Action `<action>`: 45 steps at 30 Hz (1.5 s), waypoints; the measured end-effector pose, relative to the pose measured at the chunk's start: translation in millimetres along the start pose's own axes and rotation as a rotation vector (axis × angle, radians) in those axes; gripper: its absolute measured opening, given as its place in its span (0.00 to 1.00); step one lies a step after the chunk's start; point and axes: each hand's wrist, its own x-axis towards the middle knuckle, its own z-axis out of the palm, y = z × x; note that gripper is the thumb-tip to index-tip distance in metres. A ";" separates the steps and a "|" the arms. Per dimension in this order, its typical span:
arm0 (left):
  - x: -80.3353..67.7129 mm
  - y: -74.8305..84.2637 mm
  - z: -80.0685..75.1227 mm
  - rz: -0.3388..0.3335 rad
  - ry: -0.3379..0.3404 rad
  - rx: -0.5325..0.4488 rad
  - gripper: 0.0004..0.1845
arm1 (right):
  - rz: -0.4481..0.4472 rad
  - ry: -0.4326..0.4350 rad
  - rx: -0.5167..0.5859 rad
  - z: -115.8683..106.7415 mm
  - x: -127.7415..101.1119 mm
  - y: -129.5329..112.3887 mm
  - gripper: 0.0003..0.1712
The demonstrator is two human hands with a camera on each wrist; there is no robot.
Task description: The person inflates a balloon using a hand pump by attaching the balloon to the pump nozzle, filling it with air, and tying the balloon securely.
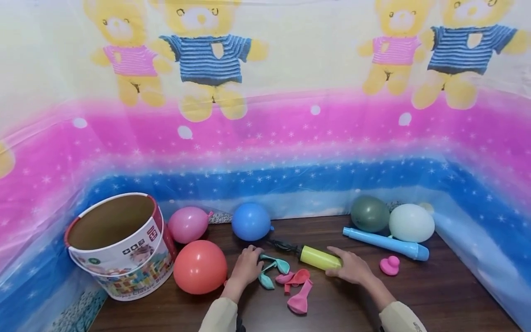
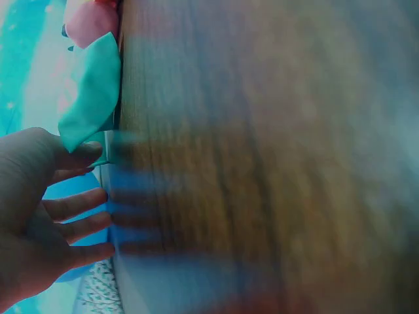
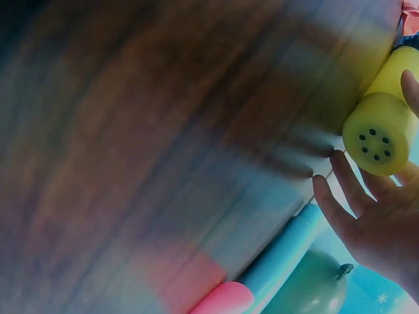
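My left hand (image 1: pixel 248 266) is low over the table with its fingers stretched out in the left wrist view. Its thumb lies right by a limp teal balloon (image 2: pixel 95 91), one of two (image 1: pixel 282 264) beside it. My right hand (image 1: pixel 348 266) is at the end of a yellow-green hand pump (image 1: pixel 318 258) with a black nozzle. In the right wrist view its straight fingers (image 3: pixel 350 186) spread beside the pump's round holed end (image 3: pixel 374 140), the thumb on the other side. Several limp pink and red balloons (image 1: pixel 299 302) lie between the hands.
A bucket (image 1: pixel 124 272) with a handle stands at left. Blown-up balloons sit beyond: pink (image 1: pixel 188 224), red (image 1: pixel 201 266), blue (image 1: pixel 250 222), dark green (image 1: pixel 370 213) and pale (image 1: pixel 411 223). A blue tube (image 1: pixel 383 243) and pink rubber duck (image 1: pixel 389 265) lie at right. A printed cloth hangs behind.
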 end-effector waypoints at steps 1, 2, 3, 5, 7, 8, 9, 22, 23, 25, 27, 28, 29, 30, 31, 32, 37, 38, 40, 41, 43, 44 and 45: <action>0.0 -1.5 1.2 0.008 0.012 0.001 0.12 | 0.012 0.000 0.002 0.6 0.1 0.9 0.43; 0.4 -3.1 2.5 0.015 0.023 0.006 0.12 | 0.024 0.000 0.005 1.1 0.3 1.8 0.42; 0.7 -4.5 3.5 0.027 0.036 0.012 0.11 | 0.035 0.001 0.008 1.5 0.6 2.6 0.42; 1.7 -5.2 4.2 0.019 0.043 0.017 0.09 | 0.048 0.004 0.017 1.6 1.0 3.4 0.40; 2.0 -0.3 0.0 -0.020 0.029 0.016 0.07 | 0.053 0.008 0.029 2.0 2.0 4.4 0.37; 2.3 0.1 -0.8 -0.031 0.025 0.025 0.06 | 0.053 0.010 0.034 2.2 2.3 4.7 0.36; 2.7 -0.1 -1.0 -0.039 0.022 0.031 0.05 | 0.052 0.011 0.040 2.4 2.5 5.1 0.35; 8.3 11.7 -13.5 -0.068 0.041 -0.049 0.02 | 0.038 0.076 0.459 -5.2 -5.3 15.2 0.33; 9.6 14.0 -16.0 -0.070 0.041 -0.071 0.02 | 0.032 0.084 0.472 -6.3 -6.1 16.3 0.33; 12.2 18.2 -21.3 -0.066 0.040 -0.122 0.02 | 0.043 0.107 0.509 -8.4 -7.5 18.2 0.32; 13.5 22.0 -28.0 -0.052 0.031 -0.178 0.02 | 0.060 0.131 0.551 -10.3 -8.8 19.0 0.32; 13.3 23.4 -31.5 -0.049 0.028 -0.211 0.02 | 0.061 0.138 0.573 -11.0 -9.2 18.7 0.32; 12.5 24.2 -35.0 -0.040 0.028 -0.243 0.02 | 0.062 0.142 0.596 -11.8 -9.7 17.5 0.32; 11.1 24.8 -38.7 -0.047 0.023 -0.281 0.02 | 0.063 0.146 0.629 -12.3 -10.0 15.8 0.32; 9.2 24.9 -42.5 -0.054 0.025 -0.316 0.02 | 0.056 0.143 0.658 -12.7 -10.2 13.4 0.33; 7.3 24.6 -45.8 -0.065 0.024 -0.349 0.02 | 0.052 0.139 0.694 -13.6 -10.6 10.7 0.33; 6.5 25.5 -55.4 -0.127 0.039 -0.493 0.01 | 0.052 0.158 0.819 -28.2 -16.2 2.2 0.34; 8.2 26.7 -56.6 -0.134 0.048 -0.530 0.02 | 0.046 0.169 0.834 -33.7 -17.9 1.5 0.34; 12.2 29.9 -59.2 -0.157 0.082 -0.608 0.04 | 0.025 0.183 0.861 -45.1 -20.9 1.4 0.33; 14.3 31.6 -60.8 -0.174 0.102 -0.647 0.05 | 0.008 0.182 0.879 -50.8 -22.2 1.5 0.33; 17.0 35.2 -64.5 -0.227 0.130 -0.722 0.08 | -0.022 0.167 0.916 -61.5 -24.8 1.9 0.32; 18.5 36.6 -66.7 -0.249 0.140 -0.765 0.10 | -0.034 0.156 0.935 -66.0 -25.9 2.0 0.32; 20.4 37.1 -68.4 -0.278 0.145 -0.807 0.11 | -0.037 0.146 0.945 -70.0 -27.0 1.8 0.32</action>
